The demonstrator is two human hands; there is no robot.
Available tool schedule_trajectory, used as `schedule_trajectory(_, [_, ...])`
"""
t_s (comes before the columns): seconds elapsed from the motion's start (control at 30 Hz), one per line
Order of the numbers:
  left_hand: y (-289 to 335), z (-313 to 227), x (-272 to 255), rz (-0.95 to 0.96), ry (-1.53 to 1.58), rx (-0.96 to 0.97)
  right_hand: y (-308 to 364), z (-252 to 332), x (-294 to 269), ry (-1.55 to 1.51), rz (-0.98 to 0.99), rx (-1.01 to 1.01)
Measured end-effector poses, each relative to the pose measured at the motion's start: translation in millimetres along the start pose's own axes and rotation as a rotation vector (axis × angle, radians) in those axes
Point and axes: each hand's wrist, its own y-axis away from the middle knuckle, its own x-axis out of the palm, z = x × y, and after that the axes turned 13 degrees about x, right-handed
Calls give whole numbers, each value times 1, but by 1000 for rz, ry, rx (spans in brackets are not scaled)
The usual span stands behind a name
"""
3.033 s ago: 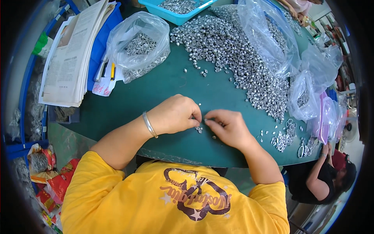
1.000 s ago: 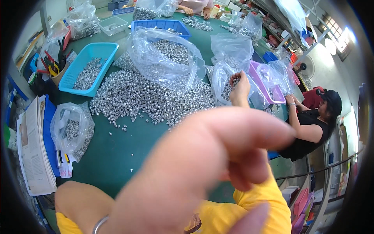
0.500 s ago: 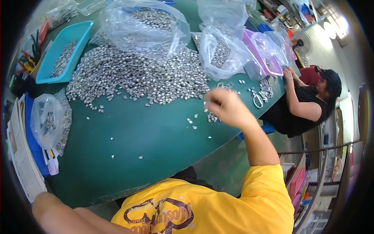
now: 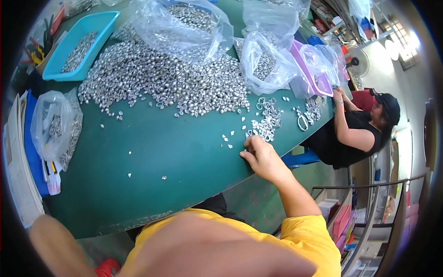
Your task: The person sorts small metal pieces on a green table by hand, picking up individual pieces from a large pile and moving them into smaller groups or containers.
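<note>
- The right hand point(image 4: 261, 159) has its fingers curled and thumb drawn in at the near end of a loose cluster of small silver pieces point(image 4: 269, 121); whether anything is pinched in it, I cannot tell.
- The left hand point(image 4: 235, 247) seems to be part of the blurred skin along the lower edge, too close to the camera to tell whether it holds anything.
- Pieces this small should handle best with a light fingertip pinch, the wrist low, taking one at a time rather than raking the cluster.
- Keep the fingers clear of the scattered flakes point(image 4: 224, 137) just left of the hand (they could easily cling or be swept off the near edge).
- The green tabletop point(image 4: 175, 141) looks smooth, so loose bits may slide; its near edge is worn pale.
- Farther back lies a broad heap of silver beads point(image 4: 161, 81), with a turquoise tray point(image 4: 96, 51) on its left and a clear bag point(image 4: 254, 85) and a purple tray point(image 4: 304, 64) on its right.
- At the right, a co-worker in black point(image 4: 357, 131) sits by the tabletop; shelves point(image 4: 369, 221) stand nearer.
</note>
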Motion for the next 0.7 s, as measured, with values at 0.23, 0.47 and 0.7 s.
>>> schedule_trajectory(0.23, [5,-21,11,-4,-13,-25,0,-2,-3,136,-44,-134])
schedule_trajectory(0.47, [25,26,-48,-237,-108,44,-16,24,5,-315,65,-107])
schedule_trajectory(0.7, [44,124,-130,-605,-145,5,-76,126,63,-182,36,-551])
